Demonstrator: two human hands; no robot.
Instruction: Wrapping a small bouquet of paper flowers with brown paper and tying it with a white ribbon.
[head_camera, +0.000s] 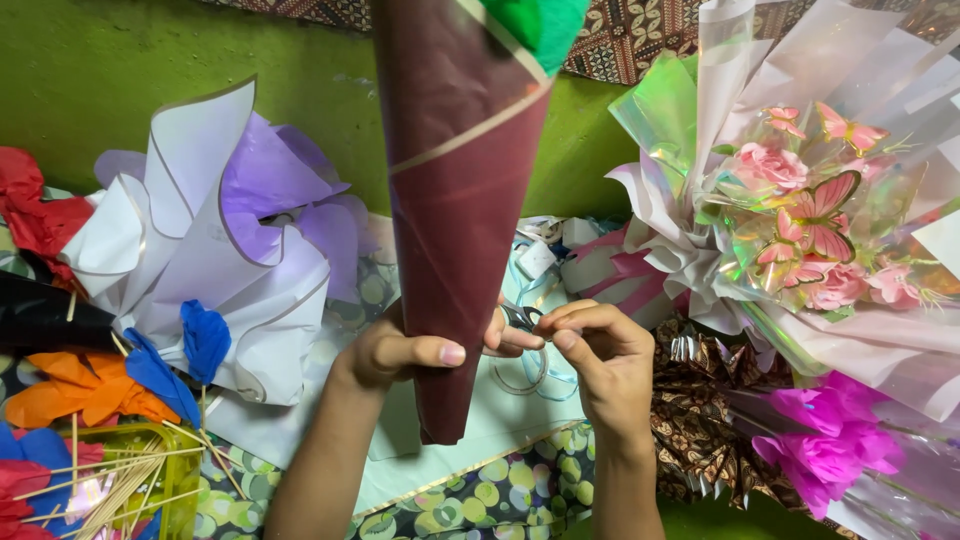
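A: Entry. What surrounds the work, largest first?

B: To my right, a big bouquet in clear and pale pink wrap with pink roses and paper butterflies (800, 215). To my left, a white-and-lilac paper wrap with silver edging (215, 235). Low left, a yellow basket of wooden skewers (130, 490).

A: And the piece in hand?

B: A tall cone of dark maroon wrapping paper with a gold edge line (460, 200), upright in the middle of view, green tissue showing at its top. My left hand (400, 352) is closed round the cone's lower part, thumb across the front.

A: Right hand?

B: My right hand (600, 350) sits just beside the cone, fingertips pinched together on something small and dark, possibly a scrap of curled ribbon (522, 318); I cannot tell exactly what. It meets my left fingers there.

A: Step?

B: I judge it to be fastening at the cone's neck. The next move would need the left grip steady while the right works the fine piece.
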